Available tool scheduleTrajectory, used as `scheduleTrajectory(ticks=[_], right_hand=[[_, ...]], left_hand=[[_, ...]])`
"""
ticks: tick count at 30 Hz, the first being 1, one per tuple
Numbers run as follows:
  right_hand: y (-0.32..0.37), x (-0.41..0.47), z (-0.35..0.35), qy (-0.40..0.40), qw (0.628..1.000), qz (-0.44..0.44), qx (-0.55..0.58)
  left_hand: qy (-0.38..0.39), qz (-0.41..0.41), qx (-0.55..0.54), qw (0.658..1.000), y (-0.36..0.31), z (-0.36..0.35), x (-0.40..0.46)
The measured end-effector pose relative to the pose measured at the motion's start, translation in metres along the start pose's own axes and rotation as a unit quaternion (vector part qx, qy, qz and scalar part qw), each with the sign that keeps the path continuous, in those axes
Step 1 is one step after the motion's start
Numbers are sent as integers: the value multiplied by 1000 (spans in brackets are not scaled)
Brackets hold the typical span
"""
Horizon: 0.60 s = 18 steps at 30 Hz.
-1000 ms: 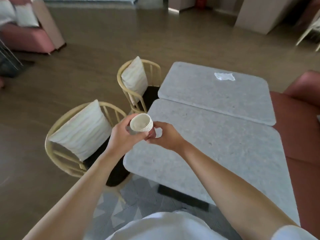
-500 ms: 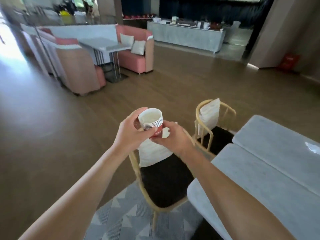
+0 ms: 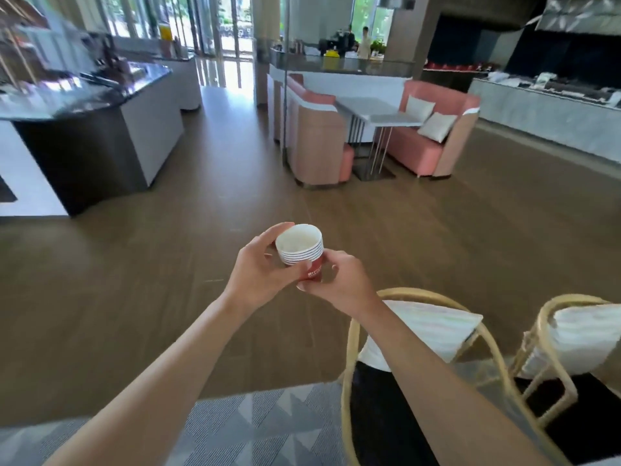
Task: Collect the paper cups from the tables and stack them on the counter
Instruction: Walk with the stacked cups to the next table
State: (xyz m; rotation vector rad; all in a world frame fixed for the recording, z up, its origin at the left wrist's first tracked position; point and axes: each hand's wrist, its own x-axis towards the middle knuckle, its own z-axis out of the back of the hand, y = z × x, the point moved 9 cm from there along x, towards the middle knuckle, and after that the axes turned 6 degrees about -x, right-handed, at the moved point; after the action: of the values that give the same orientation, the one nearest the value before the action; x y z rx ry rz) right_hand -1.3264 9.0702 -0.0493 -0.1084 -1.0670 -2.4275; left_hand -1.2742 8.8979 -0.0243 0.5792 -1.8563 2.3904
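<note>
A stack of several red-and-white paper cups (image 3: 302,252) is held upright at chest height over the wooden floor. My left hand (image 3: 260,270) wraps the stack's left side with the thumb near the top rim. My right hand (image 3: 339,280) grips the lower red part from the right. A dark-topped counter (image 3: 77,95) stands far off at the upper left, with blurred items on it.
Two rattan chairs with striped cushions (image 3: 426,331) (image 3: 578,334) sit close at the lower right. A patterned grey rug (image 3: 255,428) lies underfoot. Pink booth sofas around a white table (image 3: 379,112) stand ahead. A long grey buffet counter (image 3: 551,109) runs along the right; people stand at a far bar.
My view has swung left and up, away from the grey tables toward the open room and counter. Both hands keep the same hold on the cup stack.
</note>
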Motion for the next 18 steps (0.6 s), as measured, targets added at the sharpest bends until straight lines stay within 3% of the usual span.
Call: scheduleTrajectory(ticks=[7, 18], right_hand=[[-21, 57, 2, -5, 999, 32, 40], [-114, 91, 22, 0, 998, 6, 65]], left_hand=[[-43, 14, 37, 998, 2, -6, 44], [-15, 61, 52, 997, 40, -88, 102]])
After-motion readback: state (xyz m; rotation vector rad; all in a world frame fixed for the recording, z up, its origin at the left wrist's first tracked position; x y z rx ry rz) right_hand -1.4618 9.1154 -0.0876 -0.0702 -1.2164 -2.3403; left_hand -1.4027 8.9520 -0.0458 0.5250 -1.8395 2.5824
